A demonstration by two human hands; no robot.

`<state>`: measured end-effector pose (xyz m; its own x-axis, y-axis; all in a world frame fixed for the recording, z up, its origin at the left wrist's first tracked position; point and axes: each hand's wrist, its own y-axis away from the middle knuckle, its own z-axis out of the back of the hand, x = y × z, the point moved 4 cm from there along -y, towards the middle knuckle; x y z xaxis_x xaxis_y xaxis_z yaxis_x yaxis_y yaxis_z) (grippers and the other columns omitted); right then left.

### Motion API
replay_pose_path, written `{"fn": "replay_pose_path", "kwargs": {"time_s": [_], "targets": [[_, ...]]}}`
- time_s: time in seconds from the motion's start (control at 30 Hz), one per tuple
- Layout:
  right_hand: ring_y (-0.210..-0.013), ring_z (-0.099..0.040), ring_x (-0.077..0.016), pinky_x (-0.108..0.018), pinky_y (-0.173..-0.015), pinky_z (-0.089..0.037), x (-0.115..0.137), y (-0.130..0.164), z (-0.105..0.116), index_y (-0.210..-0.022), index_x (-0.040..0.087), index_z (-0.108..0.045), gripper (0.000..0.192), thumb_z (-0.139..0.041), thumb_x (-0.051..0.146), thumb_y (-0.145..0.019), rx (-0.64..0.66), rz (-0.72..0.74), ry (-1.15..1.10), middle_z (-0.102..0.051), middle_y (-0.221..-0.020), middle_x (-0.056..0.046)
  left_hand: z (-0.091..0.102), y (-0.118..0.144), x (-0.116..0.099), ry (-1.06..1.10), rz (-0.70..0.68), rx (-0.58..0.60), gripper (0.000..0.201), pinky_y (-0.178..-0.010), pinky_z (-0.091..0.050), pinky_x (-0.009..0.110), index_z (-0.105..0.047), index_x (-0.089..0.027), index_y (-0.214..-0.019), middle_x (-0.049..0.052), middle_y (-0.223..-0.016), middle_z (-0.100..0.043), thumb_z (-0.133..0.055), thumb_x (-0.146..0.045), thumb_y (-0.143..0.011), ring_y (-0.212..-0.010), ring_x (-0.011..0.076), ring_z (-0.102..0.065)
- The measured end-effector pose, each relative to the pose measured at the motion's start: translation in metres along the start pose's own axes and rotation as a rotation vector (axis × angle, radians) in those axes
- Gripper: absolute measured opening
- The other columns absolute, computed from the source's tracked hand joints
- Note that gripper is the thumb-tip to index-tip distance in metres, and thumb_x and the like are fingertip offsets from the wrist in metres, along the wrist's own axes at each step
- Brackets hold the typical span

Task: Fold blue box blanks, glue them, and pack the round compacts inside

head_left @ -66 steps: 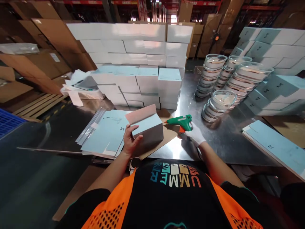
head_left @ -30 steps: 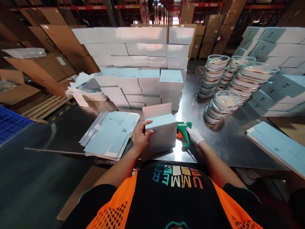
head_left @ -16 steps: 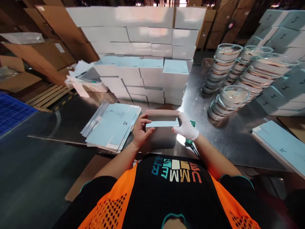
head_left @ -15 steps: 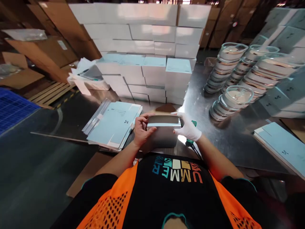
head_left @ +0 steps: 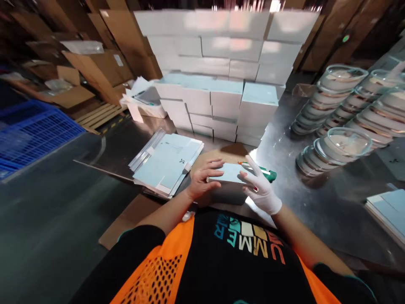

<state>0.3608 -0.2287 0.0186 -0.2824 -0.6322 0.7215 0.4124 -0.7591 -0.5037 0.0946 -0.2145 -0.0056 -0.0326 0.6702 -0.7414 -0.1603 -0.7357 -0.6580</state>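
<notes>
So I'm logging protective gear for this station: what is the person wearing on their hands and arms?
The right hand wears a white glove that ends at the wrist. The left hand is bare. Both forearms are uncovered; black sleeves start further up, beside an orange mesh vest worn over a black printed shirt.
</notes>
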Motion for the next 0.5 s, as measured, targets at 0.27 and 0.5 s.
{"fn": "replay_pose_path", "kwargs": {"time_s": [0.27, 0.5], "targets": [[-0.128, -0.078, -0.0373, -0.059, -0.115, -0.063, -0.027, 0.0, -0.004, -0.167, 0.025, -0.051, 0.088, -0.083, 0.058, -0.091, -0.23, -0.434, -0.265, -0.078, -0.141, -0.017, -0.007, 0.055, 0.045, 0.151, 0.738, -0.059, 0.095, -0.115, -0.06, 0.06, -0.075, -0.025, -0.132, 0.018, -0.135, -0.079, -0.109, -0.065, -0.052, -0.131, 0.0438, -0.076], [-0.159, -0.058, -0.0404, -0.066, -0.13, -0.049, -0.041, 0.004, -0.03, -0.179, 0.032, -0.036, 0.096, -0.076, 0.066, -0.099, 0.069, -0.284, -0.273, -0.044, -0.181, -0.022, 0.088, -0.061, 0.025, 0.334, 0.713, -0.474, 0.067, -0.065, -0.068, 0.036, -0.068, -0.023, -0.098, 0.007, -0.096, -0.083, -0.105, -0.064, -0.061, -0.077, 0.0244, -0.079]]}}
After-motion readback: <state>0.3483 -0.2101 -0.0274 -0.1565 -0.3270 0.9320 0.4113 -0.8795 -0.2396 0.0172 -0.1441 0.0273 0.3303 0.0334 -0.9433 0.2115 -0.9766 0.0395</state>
